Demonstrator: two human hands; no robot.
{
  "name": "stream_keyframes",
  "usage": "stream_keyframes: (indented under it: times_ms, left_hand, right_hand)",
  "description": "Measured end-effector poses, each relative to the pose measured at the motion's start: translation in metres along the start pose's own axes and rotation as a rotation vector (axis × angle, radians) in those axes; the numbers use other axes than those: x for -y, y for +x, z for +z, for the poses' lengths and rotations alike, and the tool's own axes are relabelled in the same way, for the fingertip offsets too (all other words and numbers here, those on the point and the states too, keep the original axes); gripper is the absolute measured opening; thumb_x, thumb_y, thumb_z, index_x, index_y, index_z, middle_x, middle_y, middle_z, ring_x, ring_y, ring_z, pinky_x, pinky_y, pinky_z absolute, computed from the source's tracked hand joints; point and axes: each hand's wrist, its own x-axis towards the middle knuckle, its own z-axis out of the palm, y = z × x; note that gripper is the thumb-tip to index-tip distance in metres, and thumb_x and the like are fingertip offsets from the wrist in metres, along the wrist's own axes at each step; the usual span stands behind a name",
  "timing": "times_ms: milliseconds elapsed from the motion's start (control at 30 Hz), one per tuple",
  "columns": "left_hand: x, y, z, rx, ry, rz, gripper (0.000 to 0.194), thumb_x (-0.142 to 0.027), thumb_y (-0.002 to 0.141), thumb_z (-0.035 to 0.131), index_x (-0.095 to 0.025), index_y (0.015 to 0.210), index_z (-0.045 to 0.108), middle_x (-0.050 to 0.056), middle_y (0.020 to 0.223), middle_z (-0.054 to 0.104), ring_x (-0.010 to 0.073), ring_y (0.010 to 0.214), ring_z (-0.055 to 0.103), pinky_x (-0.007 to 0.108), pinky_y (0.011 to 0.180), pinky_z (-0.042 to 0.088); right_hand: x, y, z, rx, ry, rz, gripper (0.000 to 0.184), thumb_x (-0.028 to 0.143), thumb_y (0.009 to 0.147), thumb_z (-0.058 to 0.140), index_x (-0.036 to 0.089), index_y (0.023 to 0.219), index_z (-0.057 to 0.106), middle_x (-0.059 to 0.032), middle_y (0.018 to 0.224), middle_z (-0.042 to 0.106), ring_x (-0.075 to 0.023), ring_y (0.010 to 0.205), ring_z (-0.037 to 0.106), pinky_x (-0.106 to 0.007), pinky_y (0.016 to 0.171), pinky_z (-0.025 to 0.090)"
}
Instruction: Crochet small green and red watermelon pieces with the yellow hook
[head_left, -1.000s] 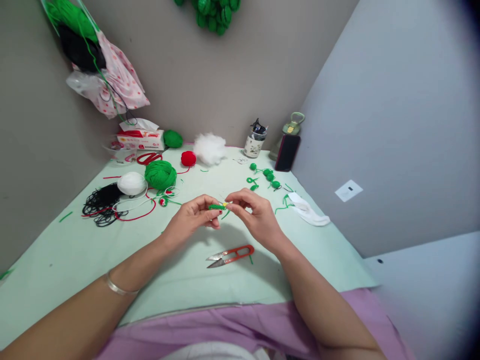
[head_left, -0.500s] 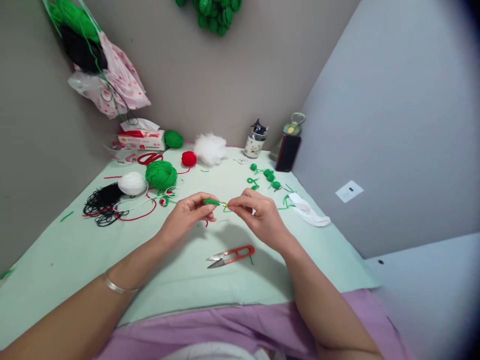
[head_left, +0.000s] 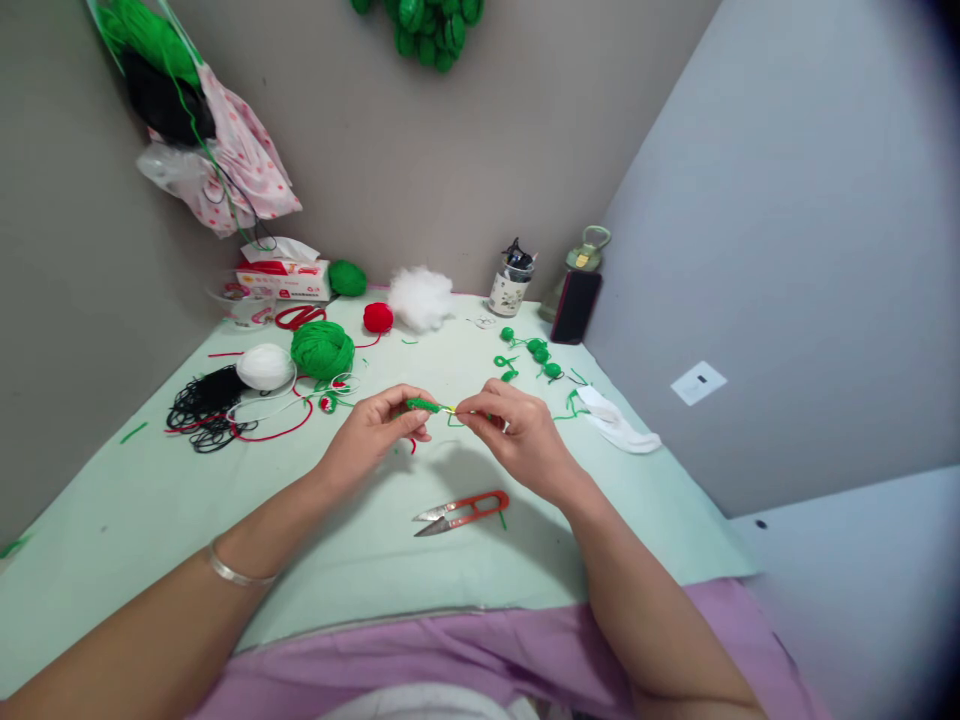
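Observation:
Between finger and thumb, my left hand [head_left: 381,425] pinches a small piece of green crochet work [head_left: 423,405]. My right hand [head_left: 511,425] is closed on a crochet hook [head_left: 450,409], whose metal tip meets the right end of the green piece. Most of the hook is hidden by the fingers. A short loop of green yarn hangs just under the tip. Below both hands, orange-handled thread snips [head_left: 463,512] lie on the table with their blades apart, pointing left.
Left of my hands lie a green yarn ball [head_left: 322,349], a white ball [head_left: 265,367] and tangled black yarn [head_left: 208,408]. Small green crocheted pieces [head_left: 537,350] and a white strip [head_left: 619,420] lie to the right. Behind stand a phone [head_left: 577,307], a bottle [head_left: 585,257] and a cup [head_left: 511,288].
The green piece has tilted slightly in my left fingers, and the hook tip has shifted a little against it. Both arms stay almost where they were.

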Motion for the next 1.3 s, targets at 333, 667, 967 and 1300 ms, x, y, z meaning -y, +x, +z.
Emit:
stream_keyframes:
  times_ms: [333,667,967,1300]
  left_hand:
    - [0.002,0.001,0.002,-0.032,0.067,0.034,0.020,-0.034,0.077,0.074,-0.019,0.090,0.071,0.001,0.087,0.068,0.0175,0.073,0.067,0.029,0.073,0.049]
    - [0.003,0.001,0.001,0.013,-0.047,-0.023,0.020,-0.033,0.073,0.078,-0.019,0.087,0.074,0.001,0.077,0.070,0.0168,0.070,0.066,0.029,0.072,0.049]
    - [0.002,-0.001,0.002,0.011,-0.103,-0.018,0.017,-0.030,0.072,0.080,-0.020,0.084,0.075,0.000,0.075,0.069,0.0149,0.068,0.065,0.027,0.069,0.048]
    - [0.006,-0.001,0.004,-0.004,-0.002,0.006,0.022,-0.039,0.079,0.073,-0.021,0.091,0.070,-0.001,0.078,0.066,0.0149,0.072,0.065,0.026,0.073,0.047]
  right_hand:
    - [0.001,0.000,0.003,0.033,0.081,0.029,0.015,0.017,0.092,0.056,0.022,0.086,0.070,0.0012,0.074,0.053,-0.0103,0.062,0.047,-0.025,0.061,0.036]
    - [0.004,0.004,0.012,0.012,0.367,0.131,0.011,0.020,0.088,0.062,0.020,0.085,0.073,0.0007,0.072,0.054,-0.0112,0.065,0.047,-0.025,0.060,0.037]
    - [-0.001,0.009,0.020,0.069,0.754,0.293,0.022,0.038,0.079,0.072,0.017,0.077,0.064,0.0041,0.064,0.052,-0.0085,0.057,0.042,-0.024,0.054,0.035]
    - [-0.006,0.007,0.028,0.002,0.575,0.301,0.011,0.028,0.082,0.066,0.018,0.079,0.067,0.0016,0.069,0.059,-0.0098,0.061,0.048,-0.024,0.058,0.040]
